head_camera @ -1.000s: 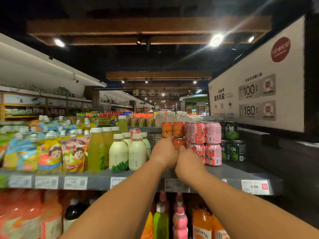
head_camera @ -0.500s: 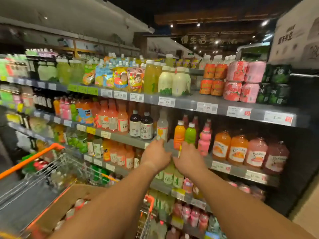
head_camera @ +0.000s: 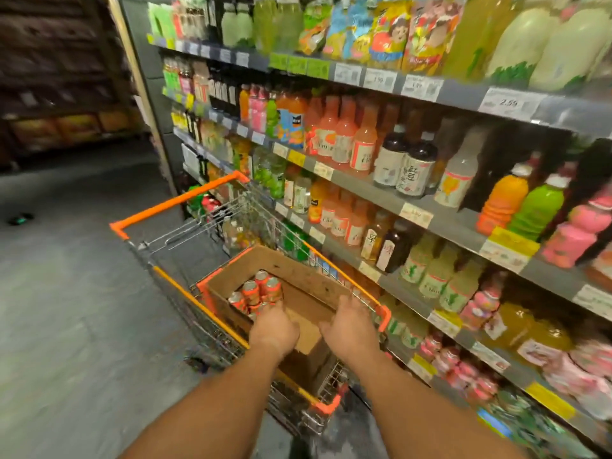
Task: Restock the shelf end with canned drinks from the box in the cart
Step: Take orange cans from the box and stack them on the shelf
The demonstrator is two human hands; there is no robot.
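Both hands reach down into the cardboard box [head_camera: 308,286] in the cart [head_camera: 178,202], each grip loose and holding nothing. The left hand [head_camera: 273,329] hovers just short of the orange cans [head_camera: 256,293], which stand clustered in the box's far left corner; the right hand [head_camera: 349,326] is spread above the bare box floor, beside them. Best judged: slide the right hand across to the cluster, take one can per hand around the body, lift straight up clear of the box wall. The drink shelves [head_camera: 440,223] lie to the right.

Cart [head_camera: 185,303]: bare wire metal, orange plastic trim. Box [head_camera: 298,283]: matt brown cardboard. Cans [head_camera: 261,291]: glossy metal.
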